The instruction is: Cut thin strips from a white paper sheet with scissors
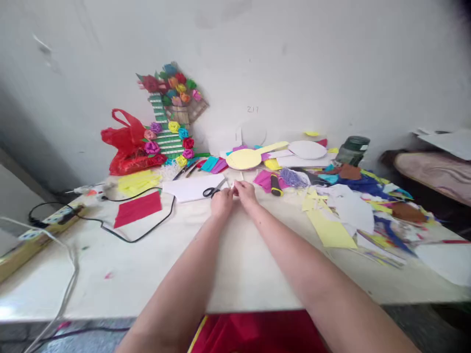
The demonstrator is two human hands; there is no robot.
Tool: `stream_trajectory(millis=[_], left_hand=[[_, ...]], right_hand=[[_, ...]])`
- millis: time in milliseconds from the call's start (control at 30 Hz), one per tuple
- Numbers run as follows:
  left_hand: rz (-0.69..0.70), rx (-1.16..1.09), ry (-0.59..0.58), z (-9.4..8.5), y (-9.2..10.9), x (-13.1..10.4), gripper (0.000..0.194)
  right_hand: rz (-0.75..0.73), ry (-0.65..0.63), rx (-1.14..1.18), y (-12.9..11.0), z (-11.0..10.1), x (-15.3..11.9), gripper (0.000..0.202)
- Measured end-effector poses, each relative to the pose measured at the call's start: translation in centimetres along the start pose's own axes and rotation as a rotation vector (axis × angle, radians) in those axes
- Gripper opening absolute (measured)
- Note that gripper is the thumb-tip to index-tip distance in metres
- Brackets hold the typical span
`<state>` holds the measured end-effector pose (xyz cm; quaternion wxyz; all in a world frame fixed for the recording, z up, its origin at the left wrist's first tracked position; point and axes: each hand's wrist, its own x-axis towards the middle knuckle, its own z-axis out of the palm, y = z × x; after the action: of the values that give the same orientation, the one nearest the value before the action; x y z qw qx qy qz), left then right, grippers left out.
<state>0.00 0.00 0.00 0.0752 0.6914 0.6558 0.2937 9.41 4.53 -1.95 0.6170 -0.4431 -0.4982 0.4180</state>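
Hands together over the table, left hand (222,202) and right hand (246,192) meeting at the fingertips, pinching a small white piece (232,185) between them; too small to identify. Just beside left hand: scissors (214,189), black handles, blades open, partly over white sheet (191,188). Left of that, red paper (139,210) and a looping black cord (132,241). Right of hands: yellow-and-black tool handle (275,185), near a purple shredded bundle (292,177). Behind: yellow oval paddle shape (243,159), white oval one (307,149). Far right, heaped paper scraps (349,208); dark green bottle (352,151) at the back, its label unreadable. Back left, red plastic bag (128,142) beside paper-flower craft (170,122). Wall (294,63) marked in thin handwriting, "Z17" or "217"; first character unclear. No brand legible.
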Motion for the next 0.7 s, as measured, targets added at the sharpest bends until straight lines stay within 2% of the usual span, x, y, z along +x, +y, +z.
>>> stream_trajectory(millis=[233,467,700], left_hand=[[0.012,-0.009,-0.009,0.1,0.2,0.0,0.045],[-0.013,-0.024,-0.024,0.1,0.3,0.0,0.043],[-0.055,0.023,-0.028,0.0,0.3,0.1,0.050]], right_hand=[[0.041,-0.047,0.069,-0.2,0.1,-0.1,0.027],[0.014,0.024,0.052,0.0,0.0,0.0,0.024],[0.110,0.059,0.218,-1.8,-0.1,-0.8,0.019]])
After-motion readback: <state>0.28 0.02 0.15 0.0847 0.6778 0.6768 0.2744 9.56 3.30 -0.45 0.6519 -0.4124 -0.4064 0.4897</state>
